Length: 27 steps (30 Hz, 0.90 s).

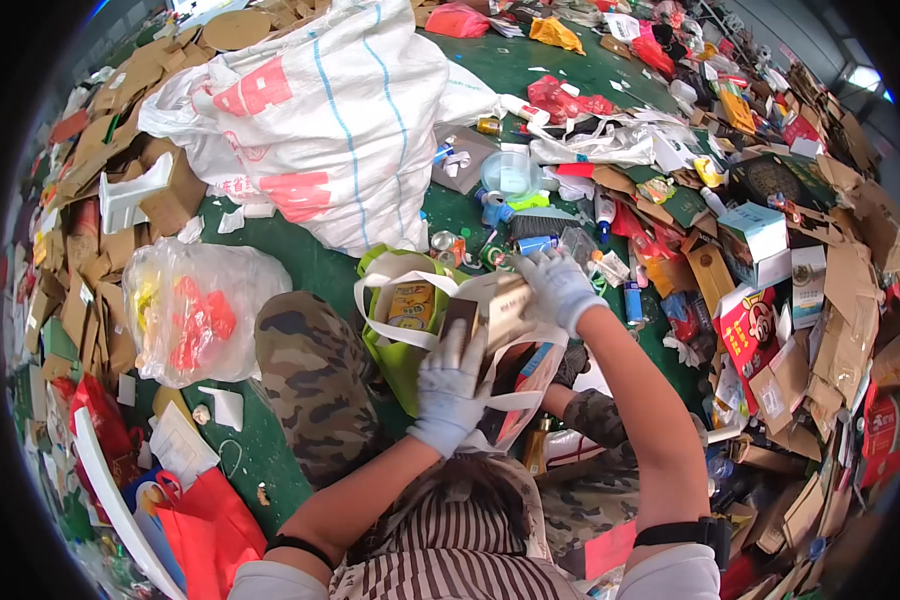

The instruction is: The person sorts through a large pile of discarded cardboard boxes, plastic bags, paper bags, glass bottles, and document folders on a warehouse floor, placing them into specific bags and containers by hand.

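Brown and cream cardboard box [508,308], center of the frame, between both gloved hands. Left hand [452,388], pale grey glove, lies against the box's lower left side; fingers extended upward, slightly spread. Right hand [560,285], same glove type, at the box's upper right end, fingers bent over it; exact thumb grip cannot be told.

Lime-green bag with white handles [398,375] just left of the box, open at the top, yellow printed pack [411,302] inside. Partly see-through bag with a white handle [532,392] below the box, partly hidden by it. Knee in camouflage trousers [315,375] left of the green bag.

Large white woven sack with red print and blue lines [320,120], upper left to upper center. Clear plastic bag with red and yellow contents [202,310], left of center. Bright red bag [210,530], lower left. Blue can [633,302] right of the right hand. Red box with a cartoon face [746,335], right side, among flattened brown cardboard [842,325]. Dark green surface [280,425] underneath.
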### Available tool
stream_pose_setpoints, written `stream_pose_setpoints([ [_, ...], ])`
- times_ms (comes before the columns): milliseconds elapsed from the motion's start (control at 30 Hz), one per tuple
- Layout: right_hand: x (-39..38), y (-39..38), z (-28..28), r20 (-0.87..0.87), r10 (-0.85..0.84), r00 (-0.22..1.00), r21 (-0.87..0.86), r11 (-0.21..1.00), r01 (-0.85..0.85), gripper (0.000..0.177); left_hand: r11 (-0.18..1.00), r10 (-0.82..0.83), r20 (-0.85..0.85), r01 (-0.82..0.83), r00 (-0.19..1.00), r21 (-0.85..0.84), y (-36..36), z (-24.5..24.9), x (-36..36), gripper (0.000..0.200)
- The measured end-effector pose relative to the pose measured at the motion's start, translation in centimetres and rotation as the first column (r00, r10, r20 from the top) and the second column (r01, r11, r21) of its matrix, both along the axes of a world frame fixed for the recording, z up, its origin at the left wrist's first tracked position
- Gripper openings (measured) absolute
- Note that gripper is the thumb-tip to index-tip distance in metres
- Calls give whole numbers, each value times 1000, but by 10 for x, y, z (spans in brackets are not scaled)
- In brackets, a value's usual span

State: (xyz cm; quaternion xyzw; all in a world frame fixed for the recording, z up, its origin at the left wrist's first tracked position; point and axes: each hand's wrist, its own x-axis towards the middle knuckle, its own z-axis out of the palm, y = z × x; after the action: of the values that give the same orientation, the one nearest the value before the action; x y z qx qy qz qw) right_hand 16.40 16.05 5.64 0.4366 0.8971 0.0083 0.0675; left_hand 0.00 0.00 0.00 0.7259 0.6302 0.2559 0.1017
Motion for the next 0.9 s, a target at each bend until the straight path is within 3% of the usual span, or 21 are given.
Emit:
stream_pose_setpoints([
  [33,8,-11,2,-34,52,998,18,999,-51,52,998,65,16,-65,998,-19,-4,0,-11,84],
  [67,22,-24,6,24,113,993,-69,991,-111,43,990,133,-30,-135,991,-46,-6,-3,-22,82],
  [100,41,-31,15,146,181,972,-186,970,-153,35,982,179,47,-176,983,-76,3,-26,-20,81],
  [167,48,-75,24,193,233,953,-223,956,-189,20,981,147,64,-137,987,-136,4,-13,-37,79],
  [200,58,-96,23,170,259,951,-228,949,-218,16,978,129,-11,-129,992,-164,3,-8,-34,78],
  [300,91,-150,1,135,379,915,-97,924,-369,8,983,17,2,-17,1000,-184,-8,9,-17,78],
  [400,98,-179,10,26,412,911,-126,905,-406,11,987,-11,72,22,997,-160,-14,11,-6,80],
  [500,101,-166,50,112,148,983,102,982,-160,16,950,14,176,42,984,-310,-10,25,-13,78],
  [567,106,-150,79,-116,41,992,209,978,-16,27,986,15,171,13,985,-164,-10,42,-25,77],
  [667,122,-148,85,-301,-75,951,149,981,124,41,978,59,29,-52,998,-200,-10,64,-34,76],
  [800,126,-159,100,-268,-83,960,162,978,129,44,944,38,-107,-71,994,-323,-18,66,-36,77],
  [900,144,-168,109,-450,-115,885,197,954,224,38,937,-29,-114,-12,993,-350,-27,69,-31,75],
])
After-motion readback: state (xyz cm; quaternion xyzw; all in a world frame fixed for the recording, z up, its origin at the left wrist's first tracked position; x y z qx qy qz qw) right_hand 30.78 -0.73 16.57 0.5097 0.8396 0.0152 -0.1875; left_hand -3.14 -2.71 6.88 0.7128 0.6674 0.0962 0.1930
